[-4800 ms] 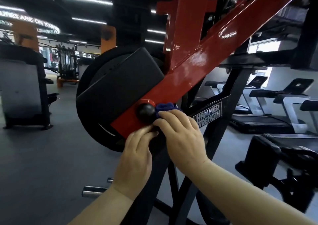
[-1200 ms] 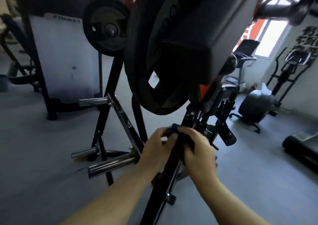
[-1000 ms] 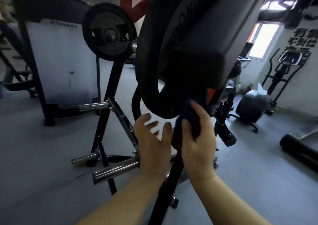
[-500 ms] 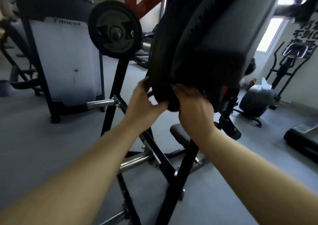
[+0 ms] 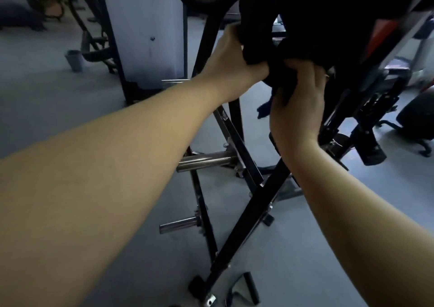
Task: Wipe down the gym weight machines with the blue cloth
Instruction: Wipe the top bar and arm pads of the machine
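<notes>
Camera now tilted lower than 0.5 s ago. Left hand (image 5: pixel 231 59) grips weight plate (image 5: pixel 256 24) rim; right hand (image 5: pixel 297 95) clutches blue cloth (image 5: pixel 265 109) beneath. Black frame strut (image 5: pixel 246 224) crosses below.

- left hand (image 5: pixel 231 59): arm extended toward 1 o'clock, fingers curled round the dark plate edge, gripping it
- right hand (image 5: pixel 297 100): forearm runs in from 5 o'clock, fingers clenched on dark blue cloth (image 5: pixel 265 109), just beside the left
</notes>
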